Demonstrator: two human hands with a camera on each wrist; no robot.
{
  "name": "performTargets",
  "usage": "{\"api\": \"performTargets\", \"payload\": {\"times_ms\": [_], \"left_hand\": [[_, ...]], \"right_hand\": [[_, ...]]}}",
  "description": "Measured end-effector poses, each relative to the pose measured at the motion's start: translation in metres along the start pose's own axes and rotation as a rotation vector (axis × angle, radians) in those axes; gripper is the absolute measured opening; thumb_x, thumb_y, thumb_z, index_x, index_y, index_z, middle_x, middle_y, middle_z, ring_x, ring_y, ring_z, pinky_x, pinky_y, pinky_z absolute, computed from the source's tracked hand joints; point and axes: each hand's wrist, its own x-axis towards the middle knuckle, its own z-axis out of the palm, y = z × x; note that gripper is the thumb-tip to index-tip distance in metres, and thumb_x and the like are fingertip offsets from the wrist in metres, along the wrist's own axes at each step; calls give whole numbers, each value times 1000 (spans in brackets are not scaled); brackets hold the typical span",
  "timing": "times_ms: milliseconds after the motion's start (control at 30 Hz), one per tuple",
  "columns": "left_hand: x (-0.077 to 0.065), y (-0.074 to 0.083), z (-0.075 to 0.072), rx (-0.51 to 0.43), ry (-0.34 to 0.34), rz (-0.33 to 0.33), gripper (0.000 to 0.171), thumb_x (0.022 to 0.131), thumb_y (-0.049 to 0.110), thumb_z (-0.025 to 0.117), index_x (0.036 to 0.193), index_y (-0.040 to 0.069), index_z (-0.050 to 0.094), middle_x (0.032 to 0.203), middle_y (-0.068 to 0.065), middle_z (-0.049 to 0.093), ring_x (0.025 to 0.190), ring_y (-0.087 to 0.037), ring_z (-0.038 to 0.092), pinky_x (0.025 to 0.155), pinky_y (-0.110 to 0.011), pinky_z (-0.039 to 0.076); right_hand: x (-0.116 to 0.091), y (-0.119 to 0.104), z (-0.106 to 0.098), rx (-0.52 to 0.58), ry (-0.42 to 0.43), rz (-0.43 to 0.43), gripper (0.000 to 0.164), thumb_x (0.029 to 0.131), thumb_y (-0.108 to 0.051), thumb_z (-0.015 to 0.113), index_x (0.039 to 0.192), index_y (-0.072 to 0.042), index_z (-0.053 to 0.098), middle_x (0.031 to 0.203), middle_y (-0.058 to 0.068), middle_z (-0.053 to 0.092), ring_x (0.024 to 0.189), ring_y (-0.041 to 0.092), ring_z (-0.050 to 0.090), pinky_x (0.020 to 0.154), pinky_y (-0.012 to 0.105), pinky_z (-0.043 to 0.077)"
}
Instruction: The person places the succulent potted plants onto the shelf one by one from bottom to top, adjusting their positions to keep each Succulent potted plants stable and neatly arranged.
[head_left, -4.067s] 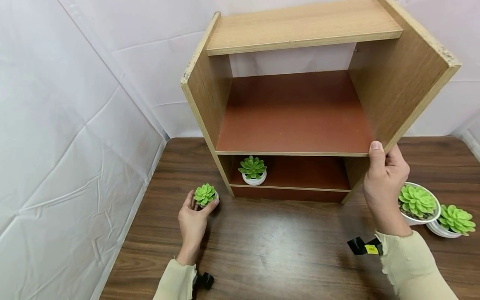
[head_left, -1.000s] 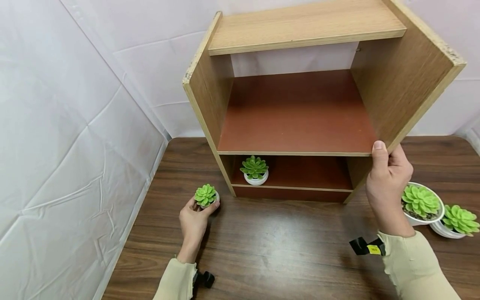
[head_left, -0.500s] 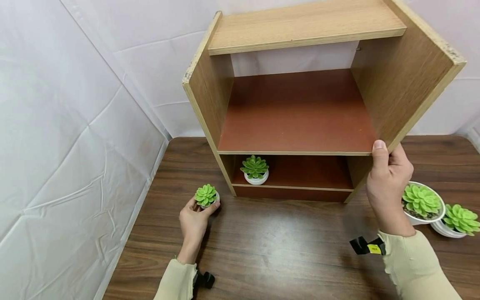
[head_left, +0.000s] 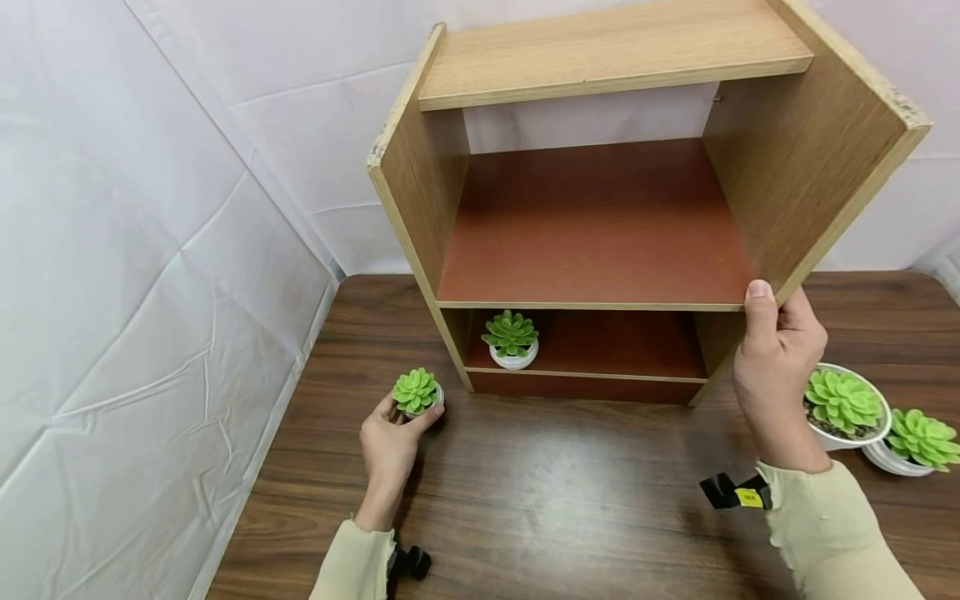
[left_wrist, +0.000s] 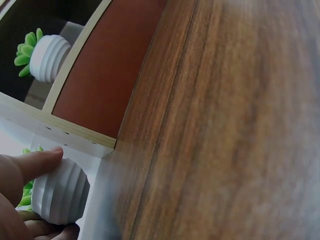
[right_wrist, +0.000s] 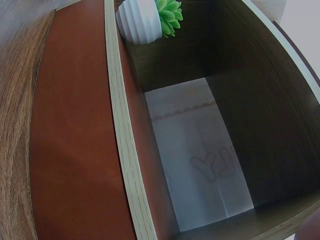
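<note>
My left hand (head_left: 387, 442) holds a small potted succulent (head_left: 416, 390) between thumb and fingers, just left of the wooden shelf unit (head_left: 592, 237). Its ribbed white pot (left_wrist: 60, 192) shows in the left wrist view; whether it touches the table I cannot tell. My right hand (head_left: 776, 375) grips the unit's right side panel where the middle board meets it, thumb on the front and the other fingers partly hidden behind. Another potted succulent (head_left: 510, 340) stands upright at the left end of the lower compartment, also visible in the right wrist view.
A larger white-potted succulent (head_left: 843, 404) and a smaller potted succulent (head_left: 911, 442) stand on the brown wood-grain table (head_left: 555, 492) at the right, beside my right wrist. White sheeting (head_left: 150, 292) hangs at the left and behind the unit.
Both hands keep their holds. In the last half second my left hand has shifted very slightly to the right with the small potted succulent. The shelf unit stays in place.
</note>
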Motion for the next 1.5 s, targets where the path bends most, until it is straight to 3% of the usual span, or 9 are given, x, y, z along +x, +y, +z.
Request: {"api": "performTargets", "payload": {"times_ms": [233,467,567,867,1067,1267,1500], "left_hand": [[-21,45,-3,4,-14,28,58,75,2,84,128,-7,60,125,-23,61,117,-31,57,94,-39,47],[-25,52,-3,-1,-15,28,57,75,-1,83,127,-7,61,123,-22,62,116,-31,58,94,-40,47],[-24,52,-2,-3,-16,35,57,75,-1,83,128,-7,60,123,-22,62,116,-31,58,93,-39,47],[-9,17,0,-30,-3,59,63,70,12,91,127,5,65,122,-12,64,112,-21,61,92,-32,48],[-11,17,1,-21,10,84,65,68,14,92,127,5,65,122,-12,64,112,-21,61,91,-32,48],[-13,19,0,-24,13,104,64,68,12,92,126,4,65,125,-12,63,115,-22,59,95,-32,46],[-17,23,-1,-48,6,133,64,68,11,92,125,3,66,125,-15,62,115,-25,59,96,-35,45]], "right_hand": [[1,4,-1,6,-1,5,23,97,-7,56,90,13,65,77,-5,63,75,9,54,72,22,38],[1,0,-1,1,1,7,23,97,-7,56,92,13,66,78,-6,64,77,9,54,74,22,38],[1,-4,0,3,2,2,23,97,-7,55,93,13,66,79,-6,64,76,8,54,73,22,38],[0,-13,3,1,1,-2,22,97,-7,56,89,10,66,76,-7,63,75,8,53,73,21,38],[-1,-14,3,-1,-6,4,21,97,-7,56,90,9,68,78,-7,64,77,8,54,73,22,38],[2,5,-2,-36,-4,21,26,97,-9,56,96,16,64,80,-6,65,77,9,54,74,22,39],[2,11,-4,-39,-7,8,28,97,-12,58,98,15,66,80,-5,66,77,11,56,73,22,40]]}}
